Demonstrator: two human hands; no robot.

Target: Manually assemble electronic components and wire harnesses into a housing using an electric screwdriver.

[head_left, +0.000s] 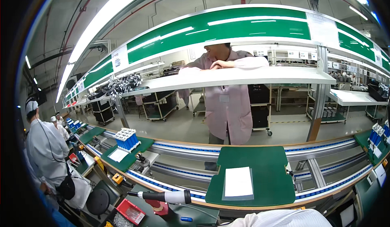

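Neither of my hands shows. White cloth [280, 219], seemingly a sleeve, crosses the lower edge; any hand beyond it is hidden. Just ahead of it, a green pallet board [268, 174] rests on the conveyor, with a white paper sheet in a clear sleeve [238, 182] lying on it. To the left, a grey and black electric screwdriver [166, 196] lies sideways above the bench on a reddish holder [158, 208]. A small blue cylinder [186, 219] sits on the green bench top [197, 215] beside it.
A red bin [131, 211] stands at lower left. Another pallet [140, 145] carries blue-and-white blocks [126, 138]; more blocks [377, 135] stand far right. Across the conveyor [178, 148], a person [227, 101] leans on the white shelf [243, 76]. White-clad workers [46, 145] are at left.
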